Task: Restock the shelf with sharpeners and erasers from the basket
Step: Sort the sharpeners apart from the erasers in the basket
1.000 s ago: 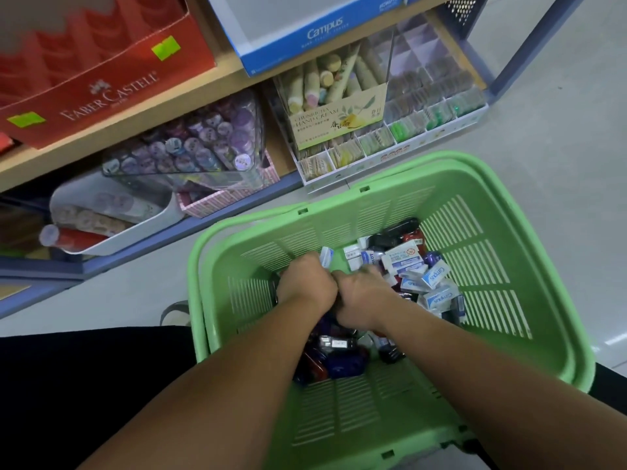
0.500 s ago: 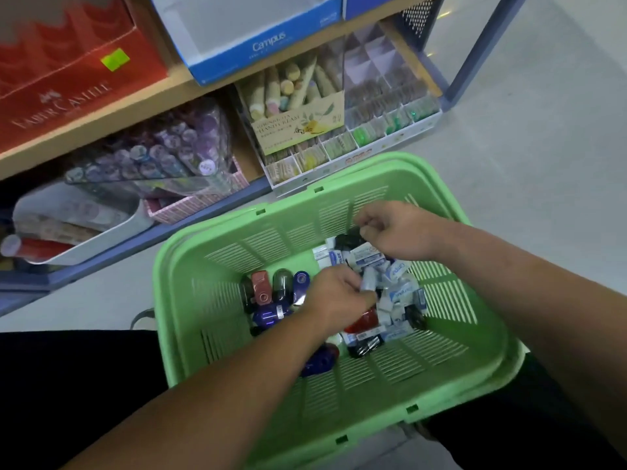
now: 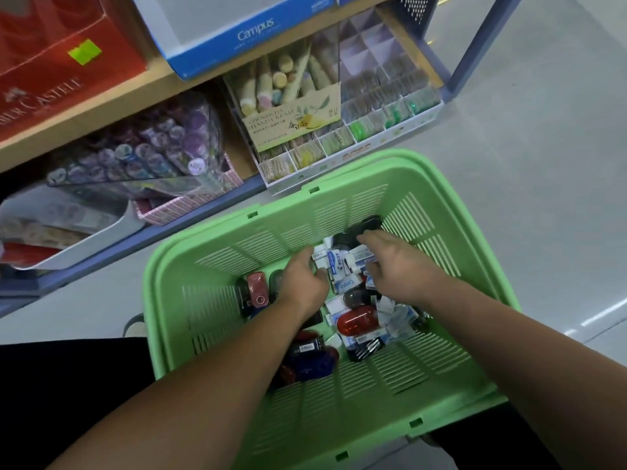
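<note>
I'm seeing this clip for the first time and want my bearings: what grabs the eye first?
A bright green basket fills the lower middle, in front of the shelf. The left hand and right hand both reach into its pile of erasers and sharpeners, a red sharpener lying between the wrists. Top left, a red Faber-Castell box sits on the shelf beside a blue Campus box.

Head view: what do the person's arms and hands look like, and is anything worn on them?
The left forearm and right forearm are bare as far as the frame shows: no sleeves, watch or bracelet. The left hand and right hand are ungloved, with no rings that I can make out. Black clothing shows beneath the left forearm.
</note>
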### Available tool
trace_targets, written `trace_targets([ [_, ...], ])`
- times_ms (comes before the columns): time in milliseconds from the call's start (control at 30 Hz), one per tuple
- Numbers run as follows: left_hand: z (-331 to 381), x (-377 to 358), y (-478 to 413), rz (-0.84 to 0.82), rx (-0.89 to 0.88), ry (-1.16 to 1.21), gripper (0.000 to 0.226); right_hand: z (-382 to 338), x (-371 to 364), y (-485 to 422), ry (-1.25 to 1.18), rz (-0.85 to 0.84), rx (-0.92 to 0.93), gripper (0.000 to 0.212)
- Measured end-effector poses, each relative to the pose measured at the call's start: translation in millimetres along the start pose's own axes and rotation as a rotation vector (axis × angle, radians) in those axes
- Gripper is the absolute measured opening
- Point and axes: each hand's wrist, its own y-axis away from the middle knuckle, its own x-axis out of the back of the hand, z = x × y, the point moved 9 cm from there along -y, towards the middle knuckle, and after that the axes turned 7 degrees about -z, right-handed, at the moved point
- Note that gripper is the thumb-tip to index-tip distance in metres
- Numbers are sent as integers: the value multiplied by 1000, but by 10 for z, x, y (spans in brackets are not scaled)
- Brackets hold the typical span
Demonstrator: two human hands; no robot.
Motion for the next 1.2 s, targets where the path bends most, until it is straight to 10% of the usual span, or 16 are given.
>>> trace_targets([
  [200,-15,-40,-137,151,29,79,45,-31,144,-114,96,311,49,39],
  [433,401,-63,50,109,-299,-118,48,-138,110,-314,317,205,-95,36],
  [667,561,-34,-19,42,-264,-354,14,-59,56,-401,445,54,-175,42],
  [1200,-31,897,552,113,-15,-671,18,-546,124,-138,536,174,-79,28],
])
